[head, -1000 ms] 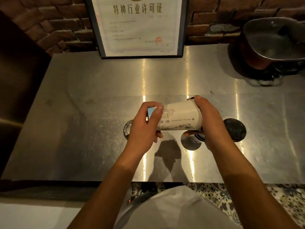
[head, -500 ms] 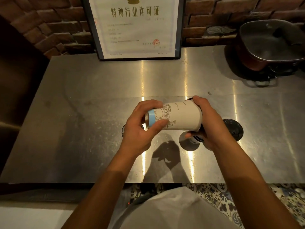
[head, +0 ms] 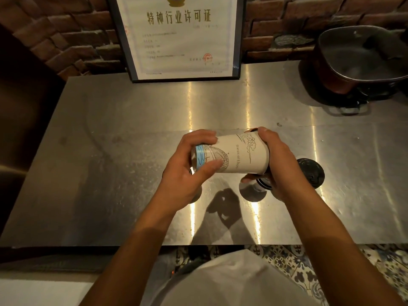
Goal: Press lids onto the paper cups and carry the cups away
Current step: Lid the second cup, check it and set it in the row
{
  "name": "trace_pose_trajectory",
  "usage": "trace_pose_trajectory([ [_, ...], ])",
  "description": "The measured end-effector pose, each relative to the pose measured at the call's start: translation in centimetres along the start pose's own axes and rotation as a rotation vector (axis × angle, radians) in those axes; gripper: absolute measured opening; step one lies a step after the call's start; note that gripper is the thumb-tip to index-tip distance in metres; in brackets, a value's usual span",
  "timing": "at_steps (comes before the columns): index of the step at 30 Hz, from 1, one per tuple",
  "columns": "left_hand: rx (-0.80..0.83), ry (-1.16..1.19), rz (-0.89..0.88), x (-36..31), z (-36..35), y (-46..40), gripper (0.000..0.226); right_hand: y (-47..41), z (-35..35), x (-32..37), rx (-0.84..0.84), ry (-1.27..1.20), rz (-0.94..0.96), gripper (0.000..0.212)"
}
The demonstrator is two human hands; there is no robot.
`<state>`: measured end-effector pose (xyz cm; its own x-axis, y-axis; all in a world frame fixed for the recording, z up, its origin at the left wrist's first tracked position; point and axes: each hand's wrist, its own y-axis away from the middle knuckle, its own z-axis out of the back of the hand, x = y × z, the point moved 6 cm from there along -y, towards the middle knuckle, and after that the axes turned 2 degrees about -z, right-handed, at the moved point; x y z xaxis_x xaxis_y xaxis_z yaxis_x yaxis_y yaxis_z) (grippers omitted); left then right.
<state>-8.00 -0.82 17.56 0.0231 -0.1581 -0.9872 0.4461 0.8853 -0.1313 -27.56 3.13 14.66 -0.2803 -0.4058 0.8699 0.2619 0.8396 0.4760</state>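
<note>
Fingers (head: 212,167) of the left hand (head: 187,173) clamp the base of one paper cup (head: 234,154) held sideways above the worktop (head: 110,151); the right hand (head: 278,162) grips its mouth end. Squeezing could crush the wall. One black lid (head: 310,172) lies just right of them; another, beneath, is half hidden

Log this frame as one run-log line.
left hand: grips cup base | right hand: grips rim end | paper cup: sideways, above steel counter
</note>
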Motion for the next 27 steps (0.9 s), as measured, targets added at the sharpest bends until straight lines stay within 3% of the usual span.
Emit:
trace_pose_trajectory([
  [4,-0.123,-0.006,0.271,1.1,0.2,0.2,0.047,0.4,-0.1,0.6,-0.051,0.095,0.206,0.037],
  [7,-0.215,-0.042,0.416,1.7,0.4,0.2,0.050,1.1,-0.8,1.0,-0.080,0.192,0.359,0.026],
  [10,-0.195,-0.094,0.260,0.9,0.3,0.1,0.031,0.8,-0.7,0.6,-0.076,0.131,0.298,0.026],
  [14,-0.064,-0.132,0.041,-0.1,-0.2,0.1,0.035,0.2,-0.2,-0.2,-0.083,0.065,0.095,0.041],
  [19,-0.151,-0.052,0.304,1.4,0.3,0.5,0.056,0.9,-0.2,0.4,-0.100,0.102,0.243,0.046],
  [22,-0.172,0.034,0.416,2.0,0.5,0.5,0.049,1.3,-0.6,0.7,-0.096,0.156,0.298,0.040],
  [24,-0.120,0.000,0.374,1.7,0.5,0.4,0.045,1.3,-0.5,0.7,-0.109,0.159,0.282,0.040],
  [27,-0.013,-0.076,0.143,0.6,0.4,0.4,0.035,0.8,0.0,0.1,-0.121,0.079,0.128,0.035],
])
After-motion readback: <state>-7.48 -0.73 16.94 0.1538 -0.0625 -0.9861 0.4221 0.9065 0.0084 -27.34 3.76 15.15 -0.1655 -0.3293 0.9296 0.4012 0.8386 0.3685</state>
